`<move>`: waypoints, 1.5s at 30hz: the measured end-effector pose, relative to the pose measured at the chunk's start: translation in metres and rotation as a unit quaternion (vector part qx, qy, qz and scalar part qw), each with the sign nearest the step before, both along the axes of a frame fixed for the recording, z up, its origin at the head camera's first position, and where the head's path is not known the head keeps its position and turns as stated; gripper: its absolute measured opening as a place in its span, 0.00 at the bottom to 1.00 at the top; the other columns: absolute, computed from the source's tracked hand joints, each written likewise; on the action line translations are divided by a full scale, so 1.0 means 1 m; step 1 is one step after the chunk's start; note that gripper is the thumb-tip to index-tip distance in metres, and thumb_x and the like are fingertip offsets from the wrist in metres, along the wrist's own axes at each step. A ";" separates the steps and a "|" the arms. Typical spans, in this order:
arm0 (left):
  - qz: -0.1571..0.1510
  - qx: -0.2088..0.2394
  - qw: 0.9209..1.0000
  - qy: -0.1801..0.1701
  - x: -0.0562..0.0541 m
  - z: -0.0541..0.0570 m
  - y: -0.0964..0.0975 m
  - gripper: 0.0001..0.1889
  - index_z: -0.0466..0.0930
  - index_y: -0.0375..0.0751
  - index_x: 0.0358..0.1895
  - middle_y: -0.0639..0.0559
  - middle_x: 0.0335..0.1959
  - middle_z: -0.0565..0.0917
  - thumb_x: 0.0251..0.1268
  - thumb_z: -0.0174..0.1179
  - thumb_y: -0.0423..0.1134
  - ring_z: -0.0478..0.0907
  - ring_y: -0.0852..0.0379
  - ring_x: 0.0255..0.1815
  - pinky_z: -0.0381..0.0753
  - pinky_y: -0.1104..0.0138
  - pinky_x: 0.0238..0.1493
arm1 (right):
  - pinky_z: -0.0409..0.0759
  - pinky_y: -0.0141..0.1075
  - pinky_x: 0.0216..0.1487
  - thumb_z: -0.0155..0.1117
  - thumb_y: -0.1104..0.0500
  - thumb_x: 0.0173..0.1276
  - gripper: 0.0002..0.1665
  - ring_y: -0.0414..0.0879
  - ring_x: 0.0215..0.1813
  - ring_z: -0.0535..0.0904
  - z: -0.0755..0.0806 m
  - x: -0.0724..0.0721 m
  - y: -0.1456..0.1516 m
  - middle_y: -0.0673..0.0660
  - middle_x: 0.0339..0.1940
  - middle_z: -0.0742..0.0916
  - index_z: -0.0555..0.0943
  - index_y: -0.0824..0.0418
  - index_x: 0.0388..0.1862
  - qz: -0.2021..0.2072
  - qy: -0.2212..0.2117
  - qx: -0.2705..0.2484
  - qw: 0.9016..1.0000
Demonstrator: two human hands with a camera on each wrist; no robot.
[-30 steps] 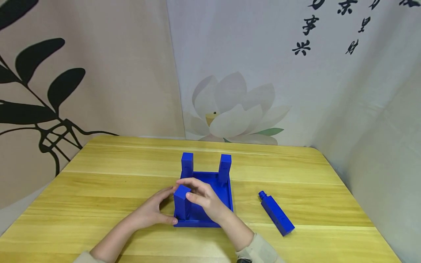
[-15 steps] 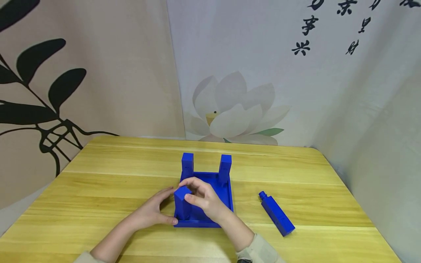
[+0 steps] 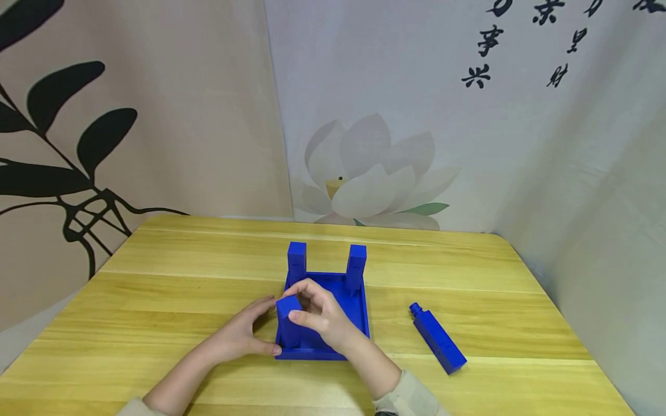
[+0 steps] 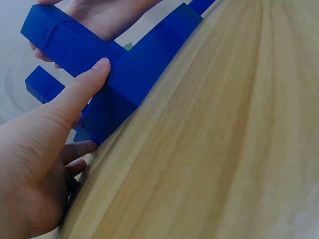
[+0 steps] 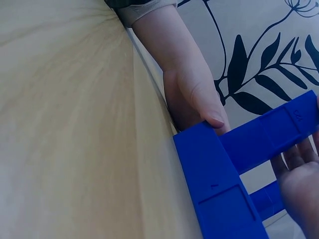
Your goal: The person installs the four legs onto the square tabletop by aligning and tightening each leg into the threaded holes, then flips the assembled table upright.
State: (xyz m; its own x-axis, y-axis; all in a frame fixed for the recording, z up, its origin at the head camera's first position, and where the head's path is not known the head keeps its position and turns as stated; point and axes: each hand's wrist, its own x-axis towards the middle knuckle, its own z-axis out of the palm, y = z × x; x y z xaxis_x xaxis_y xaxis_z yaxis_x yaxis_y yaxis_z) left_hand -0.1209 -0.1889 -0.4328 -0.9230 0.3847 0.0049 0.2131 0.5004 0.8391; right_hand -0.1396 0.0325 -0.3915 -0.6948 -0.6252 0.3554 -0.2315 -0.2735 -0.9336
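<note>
A square blue base [image 3: 312, 354] with a raised rim lies on the table, a blue square-section leg [image 3: 289, 330] upright at its near left corner. Around the upper part of that leg, my right hand [image 3: 324, 316] grips with thumb and fingers. My left hand [image 3: 244, 334] holds the base at the same corner; the left wrist view shows its thumb [image 4: 82, 89] on the rim and its fingers low at the side. Two more blue legs, a left one [image 3: 297, 260] and a right one [image 3: 356, 266], stand at the far corners. The gripped leg's foot sits inside the rim.
A loose blue leg [image 3: 439, 341] with a threaded-looking peg end lies on the wooden table [image 3: 520, 323] to the right of the base. Behind the table's far edge hangs a printed cloth [image 3: 385, 86] with a lotus and dark leaves.
The gripped leg has turned slightly about its upright axis, and my right thumb has shifted a little to the left with it. My left hand and the base stay put.
</note>
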 end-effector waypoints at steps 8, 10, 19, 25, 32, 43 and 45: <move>-0.002 0.009 1.000 0.001 0.000 -0.002 0.000 0.52 0.61 0.31 0.70 0.31 0.71 0.57 0.41 0.77 0.52 0.51 0.30 0.70 0.52 0.37 0.65 | 0.75 0.31 0.46 0.63 0.56 0.66 0.24 0.42 0.47 0.77 0.002 0.002 -0.001 0.50 0.46 0.81 0.69 0.72 0.51 -0.008 0.000 0.002 1.000; 0.002 0.008 1.000 -0.003 -0.001 -0.003 0.000 0.53 0.61 0.31 0.70 0.31 0.71 0.57 0.40 0.77 0.53 0.51 0.31 0.71 0.51 0.38 0.65 | 0.75 0.32 0.46 0.64 0.56 0.65 0.24 0.42 0.47 0.76 0.001 0.002 -0.001 0.50 0.46 0.81 0.69 0.71 0.51 -0.012 0.000 0.004 1.000; -0.013 0.020 1.000 0.015 -0.002 -0.005 -0.001 0.49 0.64 0.36 0.69 0.32 0.71 0.59 0.42 0.76 0.53 0.53 0.32 0.70 0.53 0.39 0.65 | 0.74 0.38 0.54 0.61 0.55 0.68 0.26 0.51 0.55 0.75 -0.004 -0.001 0.000 0.66 0.54 0.79 0.70 0.72 0.55 0.004 0.030 -0.015 0.999; -0.021 0.022 0.999 0.023 -0.002 -0.005 0.000 0.51 0.62 0.36 0.70 0.34 0.71 0.59 0.43 0.75 0.54 0.52 0.33 0.71 0.52 0.38 0.65 | 0.73 0.42 0.59 0.54 0.57 0.71 0.26 0.74 0.59 0.69 -0.004 -0.003 0.001 0.77 0.56 0.75 0.69 0.74 0.61 0.043 0.028 -0.027 0.998; -0.021 0.022 0.999 0.014 -0.001 -0.005 0.000 0.52 0.59 0.34 0.72 0.35 0.72 0.58 0.44 0.75 0.53 0.53 0.33 0.70 0.52 0.36 0.64 | 0.72 0.43 0.60 0.50 0.58 0.73 0.26 0.69 0.60 0.71 -0.004 -0.003 0.002 0.77 0.55 0.77 0.68 0.75 0.63 0.064 0.023 -0.020 0.997; -0.013 0.020 1.000 0.015 -0.002 -0.004 0.000 0.52 0.61 0.33 0.70 0.34 0.71 0.58 0.41 0.76 0.53 0.53 0.32 0.70 0.51 0.37 0.65 | 0.75 0.40 0.57 0.53 0.60 0.72 0.26 0.61 0.58 0.75 -0.001 -0.002 0.002 0.83 0.54 0.73 0.68 0.79 0.60 0.063 0.018 -0.023 0.998; -0.013 0.019 1.000 0.014 -0.002 -0.004 0.000 0.53 0.61 0.34 0.71 0.34 0.71 0.58 0.41 0.76 0.53 0.52 0.33 0.70 0.51 0.37 0.65 | 0.76 0.38 0.55 0.55 0.59 0.71 0.26 0.54 0.56 0.77 -0.001 -0.002 0.003 0.83 0.54 0.73 0.69 0.78 0.60 0.057 0.011 -0.018 0.998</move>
